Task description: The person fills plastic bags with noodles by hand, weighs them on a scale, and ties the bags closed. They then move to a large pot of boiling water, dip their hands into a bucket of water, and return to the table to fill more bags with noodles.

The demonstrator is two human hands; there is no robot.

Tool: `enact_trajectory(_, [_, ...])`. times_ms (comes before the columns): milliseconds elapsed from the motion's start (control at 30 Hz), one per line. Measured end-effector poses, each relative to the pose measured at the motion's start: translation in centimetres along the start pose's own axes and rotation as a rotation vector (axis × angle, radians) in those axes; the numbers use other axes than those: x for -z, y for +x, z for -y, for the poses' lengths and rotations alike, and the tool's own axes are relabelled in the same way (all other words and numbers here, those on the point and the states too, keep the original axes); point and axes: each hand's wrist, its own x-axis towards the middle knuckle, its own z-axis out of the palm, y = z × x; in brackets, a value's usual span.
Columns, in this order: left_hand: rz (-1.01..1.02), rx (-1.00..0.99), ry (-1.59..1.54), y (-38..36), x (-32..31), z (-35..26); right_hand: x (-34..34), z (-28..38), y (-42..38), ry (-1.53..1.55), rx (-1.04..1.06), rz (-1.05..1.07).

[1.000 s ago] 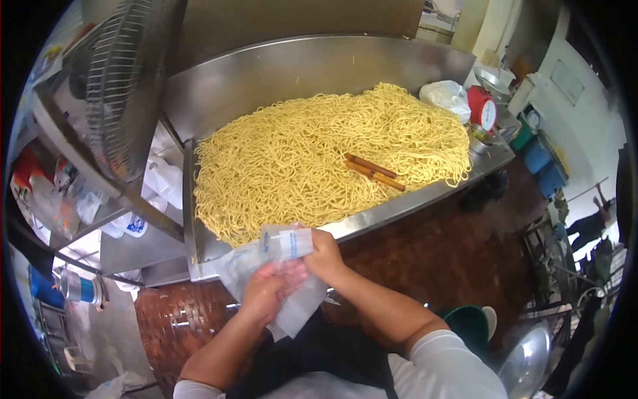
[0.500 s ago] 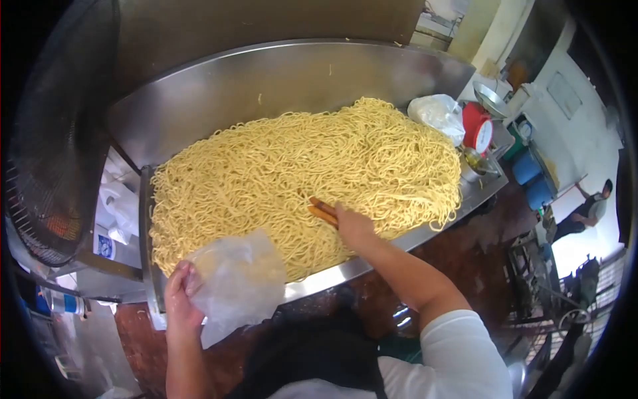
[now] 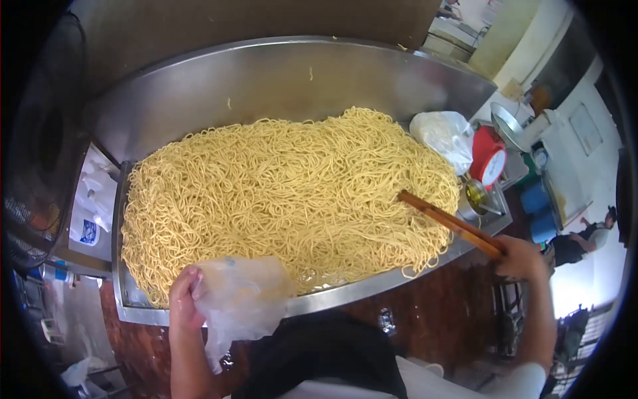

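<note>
A broad heap of yellow noodles [image 3: 286, 193] fills a metal counter tray [image 3: 332, 297] in front of me. At its near left edge, my left hand [image 3: 186, 296] is closed on the rim of a clear plastic bag [image 3: 246, 299], which hangs over the tray's front lip. To the right, my right hand [image 3: 522, 258] grips a pair of long wooden chopsticks [image 3: 458, 227]. Their tips lie over the right part of the heap, and the hand itself is beyond the tray's front edge.
Right of the noodles are a filled white plastic bag [image 3: 444, 138], a red dial scale [image 3: 488, 156] with a metal pan and a metal pot [image 3: 473, 198] of yellowish liquid. A fan [image 3: 40, 146] stands at left. Another person [image 3: 585, 241] is at the far right.
My right hand has swung right and away from the heap's middle, taking the chopsticks along. The left hand and bag stay near the front edge. The view has shifted slightly.
</note>
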Motion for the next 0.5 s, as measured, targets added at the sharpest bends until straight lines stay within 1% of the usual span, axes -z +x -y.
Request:
enact_trajectory(33, [-0.005,-0.014,-0.006,0.1,-1.4,0.4,-2.6,0.0,4.8,0.098,0.056,0.009])
enact_trajectory(67, [-0.042,-0.027,0.031,0.1,-3.3,0.8,-7.2,-1.9,10.9,0.068,0.082,-0.103])
enact_trajectory(100, [-0.084,-0.042,0.063,0.1,-5.1,1.3,-9.3,0.3,14.9,0.141,0.064,-0.155])
enact_trajectory(133, [-0.041,-0.03,0.09,0.3,-6.2,1.7,-12.1,1.2,19.5,0.363,0.092,-0.209])
enact_trajectory(167, [-0.005,-0.017,0.126,0.7,-6.9,2.0,-12.0,2.6,21.1,0.357,0.124,-0.198])
enact_trajectory(233, [0.168,0.034,0.229,2.0,-8.1,2.7,-11.5,7.1,24.0,0.227,0.118,-0.223])
enact_trajectory(300, [0.208,0.047,0.292,2.7,-10.6,3.1,-7.2,11.9,19.6,0.016,0.206,-0.177])
enact_trajectory(333, [0.236,0.063,0.366,3.4,-11.5,3.3,-6.9,13.1,18.9,-0.156,0.297,-0.391])
enact_trajectory(367, [0.268,0.08,0.435,4.0,-12.1,3.7,-6.1,14.8,17.2,-0.013,0.479,-0.506])
enact_trajectory(400, [0.305,0.041,0.466,4.4,-12.4,4.3,-5.5,17.2,15.0,-0.019,0.516,-0.508])
enact_trajectory(433, [0.348,0.002,0.498,4.7,-12.7,4.7,-5.2,20.0,12.5,0.256,0.615,-0.274])
enact_trajectory(467, [0.33,-0.017,0.488,4.2,-13.3,4.6,-4.8,22.2,10.4,0.52,0.695,-0.026])
enact_trajectory(500, [0.407,0.002,0.435,3.4,-13.9,4.4,-4.2,24.0,8.6,0.508,0.717,-0.022])
